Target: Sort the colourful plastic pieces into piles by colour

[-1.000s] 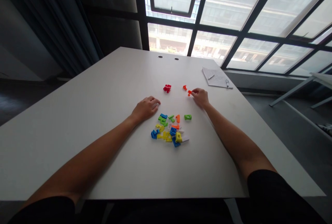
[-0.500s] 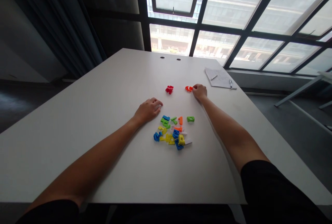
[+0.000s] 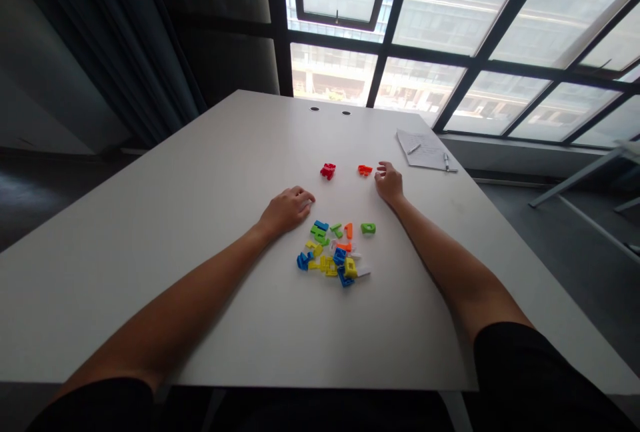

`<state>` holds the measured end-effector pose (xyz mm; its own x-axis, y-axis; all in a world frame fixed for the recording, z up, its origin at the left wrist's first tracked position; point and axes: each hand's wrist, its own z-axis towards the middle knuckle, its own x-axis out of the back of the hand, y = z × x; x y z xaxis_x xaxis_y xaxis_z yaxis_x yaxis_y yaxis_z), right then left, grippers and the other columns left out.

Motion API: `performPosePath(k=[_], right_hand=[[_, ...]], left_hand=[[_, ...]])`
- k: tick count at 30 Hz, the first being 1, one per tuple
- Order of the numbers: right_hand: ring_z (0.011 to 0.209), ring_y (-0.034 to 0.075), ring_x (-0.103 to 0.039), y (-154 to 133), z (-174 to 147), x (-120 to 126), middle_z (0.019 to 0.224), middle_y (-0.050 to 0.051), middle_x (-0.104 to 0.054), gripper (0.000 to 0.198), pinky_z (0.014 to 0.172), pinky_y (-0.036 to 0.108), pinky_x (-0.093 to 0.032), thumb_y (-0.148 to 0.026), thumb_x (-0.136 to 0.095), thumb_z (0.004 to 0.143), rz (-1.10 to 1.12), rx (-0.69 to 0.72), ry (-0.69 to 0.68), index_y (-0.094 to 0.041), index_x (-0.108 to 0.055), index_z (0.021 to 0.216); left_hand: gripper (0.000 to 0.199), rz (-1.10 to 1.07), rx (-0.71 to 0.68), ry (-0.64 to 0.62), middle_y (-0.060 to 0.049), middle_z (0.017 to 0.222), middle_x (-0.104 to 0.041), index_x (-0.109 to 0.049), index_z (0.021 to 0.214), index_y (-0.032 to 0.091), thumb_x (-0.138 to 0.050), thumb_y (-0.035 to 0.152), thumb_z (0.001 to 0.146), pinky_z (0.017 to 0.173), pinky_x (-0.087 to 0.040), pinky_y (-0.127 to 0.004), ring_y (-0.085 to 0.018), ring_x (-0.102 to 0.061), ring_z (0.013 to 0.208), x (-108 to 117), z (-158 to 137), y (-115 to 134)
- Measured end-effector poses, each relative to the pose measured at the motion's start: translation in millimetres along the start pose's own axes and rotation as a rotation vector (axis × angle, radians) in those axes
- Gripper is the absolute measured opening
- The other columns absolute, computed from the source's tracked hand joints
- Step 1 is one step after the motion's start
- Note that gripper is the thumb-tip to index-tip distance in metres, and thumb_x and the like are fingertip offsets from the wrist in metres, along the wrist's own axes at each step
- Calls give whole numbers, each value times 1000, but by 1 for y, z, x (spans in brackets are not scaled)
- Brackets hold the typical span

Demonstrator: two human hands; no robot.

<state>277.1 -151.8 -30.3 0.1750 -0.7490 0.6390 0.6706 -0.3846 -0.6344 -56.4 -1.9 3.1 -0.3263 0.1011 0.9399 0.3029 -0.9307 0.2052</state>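
My left hand rests on the white table, left of the loose pieces, its fingers loosely bent and slightly apart; I see nothing held in it. My right hand is open, fingers apart, just right of a small orange piece and no longer touching it. A red piece lies to the left of the orange one. Nearer me is a loose pile of blue, green, yellow, orange and white plastic pieces, among them a yellow piece on top and a green piece apart at the right.
Sheets of paper with a pen on them lie at the table's far right. Two round holes are set near the far edge. Windows rise behind the table, and a dark curtain hangs at the left.
My right hand has let go of the orange piece and moved slightly right, its fingers opening. The orange piece stays on the table. My left hand keeps its place.
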Motion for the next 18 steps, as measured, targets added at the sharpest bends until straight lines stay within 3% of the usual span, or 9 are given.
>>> performPosePath(k=[8,12,15,18], right_hand=[[99,25,-70,-22,-77,43,102,8,-78,18,97,43,-55,-27,-57,92,74,255,-99,-23,-71,102],[98,26,-70,-35,-112,63,99,8,-77,15,97,45,-54,-29,-57,96,110,393,-157,-25,-72,96],[98,27,-70,-41,-128,72,98,7,-78,17,100,47,-53,-33,-59,98,147,465,-248,-26,-73,106],[82,23,-72,-44,-133,75,85,2,-77,31,95,45,-54,-35,-59,99,218,424,-372,-25,-68,127]], left_hand=[[30,-3,3,-11,-7,122,-68,-73,119,28,-50,34,100,91,-55,-35,-26,-65,110,0,1,-1],[31,-9,2,-18,-7,122,-68,-73,119,28,-50,34,100,93,-55,-35,-25,-65,110,1,1,-1],[31,-1,-9,-13,-7,122,-68,-73,120,28,-49,35,100,91,-56,-34,-26,-65,110,1,1,-1],[31,5,-13,-10,-7,121,-68,-73,120,28,-49,34,100,91,-56,-35,-26,-65,110,1,0,-1]])
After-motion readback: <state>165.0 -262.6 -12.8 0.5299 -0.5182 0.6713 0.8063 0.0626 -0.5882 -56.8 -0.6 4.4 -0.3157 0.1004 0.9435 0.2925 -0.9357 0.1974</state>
